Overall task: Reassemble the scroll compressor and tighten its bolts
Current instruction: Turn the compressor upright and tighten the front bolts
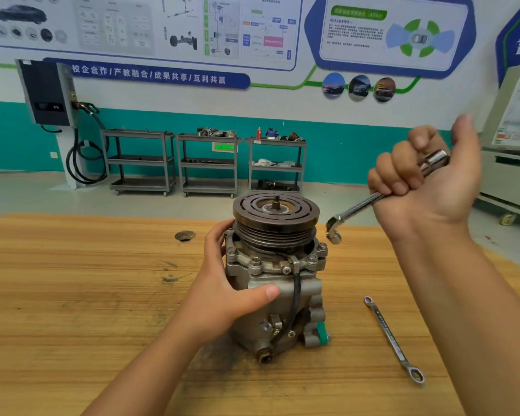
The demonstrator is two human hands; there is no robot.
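Observation:
The grey scroll compressor stands upright on the wooden table, its rusty pulley on top. Several bolts sit around its flange. My left hand wraps the housing from the left, thumb across the front. My right hand is raised to the right of the pulley, palm toward me, fingers closed on a chrome L-shaped socket wrench. The wrench's bent lower end hangs just right of the flange, clear of the bolts; its socket end sticks out above my fist.
A double ring spanner lies on the table to the right of the compressor. A round hole is in the tabletop behind and left. Three grey trolleys stand against the far wall, and a white cabinet stands at the right.

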